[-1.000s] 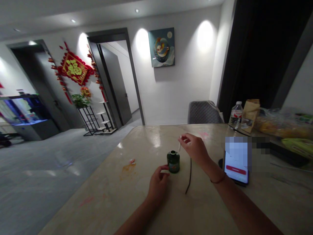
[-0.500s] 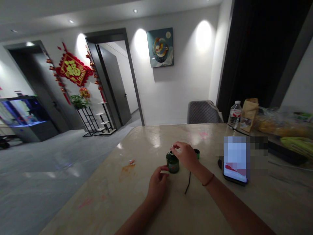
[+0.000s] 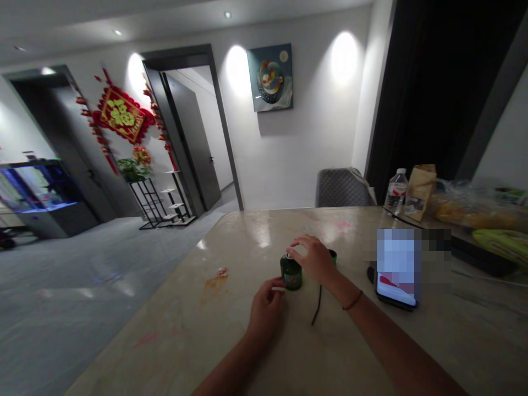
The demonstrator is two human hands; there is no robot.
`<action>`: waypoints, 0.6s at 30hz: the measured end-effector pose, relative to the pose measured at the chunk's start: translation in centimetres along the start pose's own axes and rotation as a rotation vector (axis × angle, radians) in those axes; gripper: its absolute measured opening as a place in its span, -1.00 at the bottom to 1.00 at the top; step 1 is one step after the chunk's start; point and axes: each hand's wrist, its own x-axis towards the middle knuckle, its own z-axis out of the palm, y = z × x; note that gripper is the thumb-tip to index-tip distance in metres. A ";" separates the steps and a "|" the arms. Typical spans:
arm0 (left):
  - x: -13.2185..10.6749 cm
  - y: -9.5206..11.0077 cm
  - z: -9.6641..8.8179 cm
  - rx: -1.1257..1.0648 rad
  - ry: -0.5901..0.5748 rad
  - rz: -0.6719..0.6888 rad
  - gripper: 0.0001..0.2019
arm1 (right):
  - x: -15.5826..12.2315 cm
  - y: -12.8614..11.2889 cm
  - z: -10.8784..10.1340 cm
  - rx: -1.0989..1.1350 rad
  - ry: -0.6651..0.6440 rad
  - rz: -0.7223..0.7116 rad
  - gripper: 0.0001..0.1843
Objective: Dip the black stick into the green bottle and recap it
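Observation:
A small dark green bottle with a pale label and a light-coloured neck stands upright on the table. Beside its lower left side is my left hand, fingers slightly curled and apart, the tips at or very near the glass. My right hand is over the bottle's mouth, thumb and fingers pinched together at the neck. What lies between those fingertips is too small to make out. Behind my right hand, partly hidden, is a green and black round cap-like piece. A thin dark cord or stick lies below my right wrist.
A lit phone, partly pixelated, leans on a stand at the right. Farther back are a water bottle, a paper bag and plastic-wrapped goods. Crumbs and an orange stain mark the table's left. A grey chair stands behind.
My right fingertips have come down slightly onto the bottle's neck; the small white bit seen at them before is now hardly visible. My left hand stays almost still.

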 end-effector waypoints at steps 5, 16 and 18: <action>-0.1 0.5 0.0 0.016 0.015 -0.032 -0.84 | 0.6 1.3 -1.7 -0.179 -0.136 0.270 -0.72; -0.2 0.5 0.0 0.017 0.019 -0.011 -0.89 | -0.7 2.4 -1.6 -0.597 -0.548 0.362 -0.72; -0.1 0.5 0.0 0.018 0.022 -0.015 -0.89 | -0.8 2.0 -1.3 -0.585 -0.599 0.356 -0.70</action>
